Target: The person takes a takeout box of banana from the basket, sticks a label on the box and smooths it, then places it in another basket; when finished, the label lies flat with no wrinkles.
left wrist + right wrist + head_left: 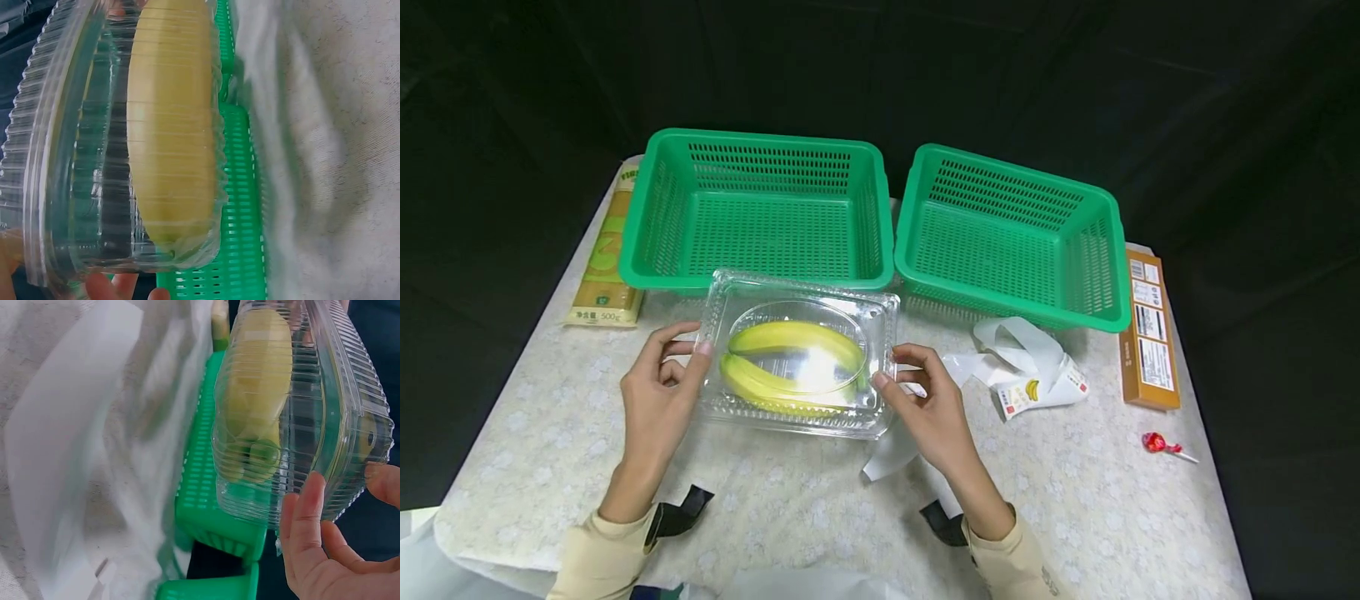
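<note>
A clear plastic clamshell container point(801, 289) with its lid on is held up off the table, in front of the left green basket. Inside it lie two yellow bananas point(797, 335); the wrist views also show a banana point(172, 125) through the ribbed wall. My left hand point(662, 396) grips the container's left side, thumb at the rim and fingers beneath. On the opposite side my right hand point(936, 417) holds the edge between thumb and fingers, and in the right wrist view its fingers point(307, 519) touch the wall.
Two green baskets point(880, 167) point(1108, 200) stand at the back. A noodle-like 500g packet point(606, 275) lies left. Crumpled white wrap point(1052, 375) with a banana print is right of centre. An orange box point(1150, 333) and a red-wrapped lollipop point(1157, 442) lie far right.
</note>
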`<state>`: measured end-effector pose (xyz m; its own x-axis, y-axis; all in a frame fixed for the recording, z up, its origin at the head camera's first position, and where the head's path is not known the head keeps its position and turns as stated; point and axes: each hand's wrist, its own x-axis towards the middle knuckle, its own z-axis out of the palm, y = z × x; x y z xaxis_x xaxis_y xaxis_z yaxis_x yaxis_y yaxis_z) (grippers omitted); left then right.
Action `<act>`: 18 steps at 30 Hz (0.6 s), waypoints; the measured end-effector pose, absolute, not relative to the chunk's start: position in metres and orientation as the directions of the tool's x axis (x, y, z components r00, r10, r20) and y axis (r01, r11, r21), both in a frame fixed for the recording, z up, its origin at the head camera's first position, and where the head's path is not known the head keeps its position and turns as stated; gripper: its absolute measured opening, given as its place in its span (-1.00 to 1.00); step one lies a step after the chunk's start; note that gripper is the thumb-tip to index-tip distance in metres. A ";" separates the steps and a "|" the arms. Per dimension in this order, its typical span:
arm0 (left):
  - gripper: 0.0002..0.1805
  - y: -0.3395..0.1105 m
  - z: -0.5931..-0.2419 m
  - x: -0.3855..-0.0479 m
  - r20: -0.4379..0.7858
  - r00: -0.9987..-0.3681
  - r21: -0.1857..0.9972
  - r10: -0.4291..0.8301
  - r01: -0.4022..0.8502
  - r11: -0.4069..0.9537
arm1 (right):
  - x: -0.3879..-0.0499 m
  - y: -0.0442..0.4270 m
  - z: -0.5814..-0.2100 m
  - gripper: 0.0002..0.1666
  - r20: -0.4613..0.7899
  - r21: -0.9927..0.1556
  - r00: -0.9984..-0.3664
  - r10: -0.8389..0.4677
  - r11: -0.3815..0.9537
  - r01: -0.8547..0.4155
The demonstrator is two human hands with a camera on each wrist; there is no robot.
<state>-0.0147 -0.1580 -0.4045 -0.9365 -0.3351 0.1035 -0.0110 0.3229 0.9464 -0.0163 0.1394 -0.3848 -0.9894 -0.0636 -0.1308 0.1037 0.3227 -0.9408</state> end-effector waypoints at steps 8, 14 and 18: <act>-0.76 -0.158 -0.410 -0.016 0.072 -0.939 0.937 -0.337 -0.053 0.346 | -0.019 0.138 -0.389 -0.51 -0.153 -0.928 -0.987 -0.052 0.350 0.126; -0.77 -0.156 -0.412 -0.017 0.064 -0.941 0.944 -0.333 -0.051 0.327 | -0.021 0.139 -0.392 -0.52 -0.162 -0.927 -0.986 -0.043 0.349 0.137; -0.76 -0.155 -0.414 -0.017 0.065 -0.942 0.945 -0.330 -0.048 0.324 | -0.022 0.140 -0.395 -0.52 -0.166 -0.924 -0.985 -0.039 0.355 0.142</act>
